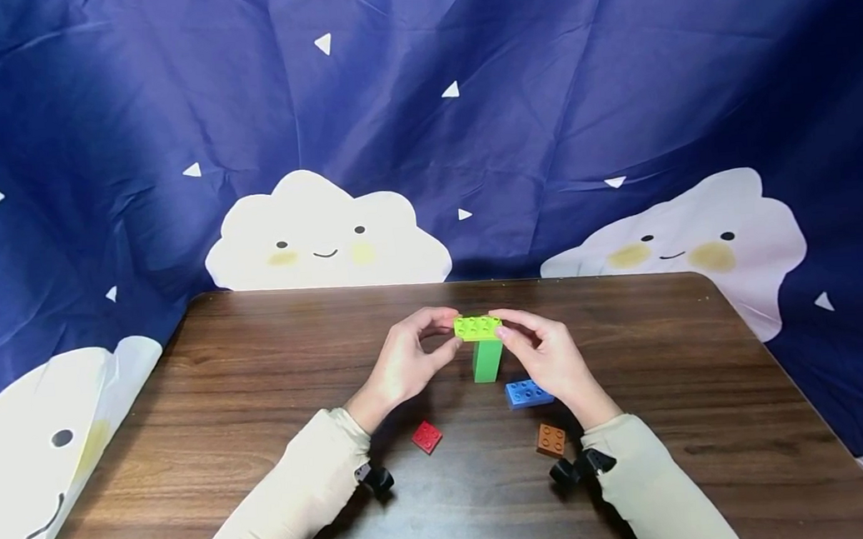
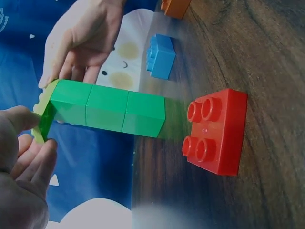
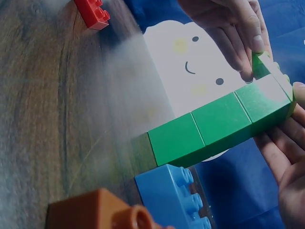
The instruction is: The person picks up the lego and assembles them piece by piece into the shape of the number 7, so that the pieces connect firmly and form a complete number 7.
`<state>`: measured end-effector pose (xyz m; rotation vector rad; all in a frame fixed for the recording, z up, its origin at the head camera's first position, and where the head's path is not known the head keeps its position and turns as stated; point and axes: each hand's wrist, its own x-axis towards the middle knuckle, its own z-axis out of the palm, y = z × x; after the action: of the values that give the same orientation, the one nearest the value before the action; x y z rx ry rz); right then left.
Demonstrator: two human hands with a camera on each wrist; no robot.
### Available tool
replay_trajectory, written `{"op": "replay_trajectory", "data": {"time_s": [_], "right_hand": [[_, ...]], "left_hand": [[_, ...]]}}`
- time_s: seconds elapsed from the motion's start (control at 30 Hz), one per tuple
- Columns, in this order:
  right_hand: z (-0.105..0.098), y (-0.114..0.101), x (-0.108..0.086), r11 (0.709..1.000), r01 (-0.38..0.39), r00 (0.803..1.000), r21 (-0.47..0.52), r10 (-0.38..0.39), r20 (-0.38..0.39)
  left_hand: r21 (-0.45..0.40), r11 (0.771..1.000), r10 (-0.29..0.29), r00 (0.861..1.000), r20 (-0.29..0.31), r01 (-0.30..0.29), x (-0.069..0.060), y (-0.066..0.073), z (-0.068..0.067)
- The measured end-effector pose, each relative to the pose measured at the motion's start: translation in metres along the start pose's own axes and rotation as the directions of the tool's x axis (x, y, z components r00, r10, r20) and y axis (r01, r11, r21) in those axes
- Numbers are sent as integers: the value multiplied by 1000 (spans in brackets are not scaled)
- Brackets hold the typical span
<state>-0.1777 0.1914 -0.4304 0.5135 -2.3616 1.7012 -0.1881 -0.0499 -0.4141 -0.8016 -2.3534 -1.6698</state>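
Observation:
A tower of three green toy bricks (image 1: 486, 362) stands upright on the table, its joints visible in the left wrist view. Across its top lies a lime-green brick (image 1: 477, 327) with studs, jutting out past the tower on the left. My left hand (image 1: 408, 359) pinches the overhanging end between thumb and fingers. At the other end my right hand (image 1: 555, 359) pinches the same brick, thumb in front and fingers behind. Whether the lime brick is fully pressed onto the tower, I cannot tell.
A blue brick (image 1: 528, 394) lies just right of the tower's foot. Nearer to me are an orange-brown brick (image 1: 551, 440) under the right wrist and a red brick (image 1: 426, 437) by the left wrist. A cloud-patterned blue cloth (image 1: 497, 131) hangs behind the wooden table (image 1: 272, 356).

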Motion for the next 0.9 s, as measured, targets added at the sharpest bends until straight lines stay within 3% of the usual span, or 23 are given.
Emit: {"op": "replay_trajectory", "data": {"time_s": [0.37,0.6,0.9], "right_hand": [[2,2,-1,1000,5,1000,7,-5,-13],[3,3,-1,1000,-7,1000,29,8,-17],[2,2,-2,1000,-12,1000,24,13,-10]], "left_hand": [[79,996,35,999,-6,-34,1,1,-1],[40,999,-19,1000,19,18,0,4,-3],[43,998,-38,999,25,37,1,6,-3]]}}
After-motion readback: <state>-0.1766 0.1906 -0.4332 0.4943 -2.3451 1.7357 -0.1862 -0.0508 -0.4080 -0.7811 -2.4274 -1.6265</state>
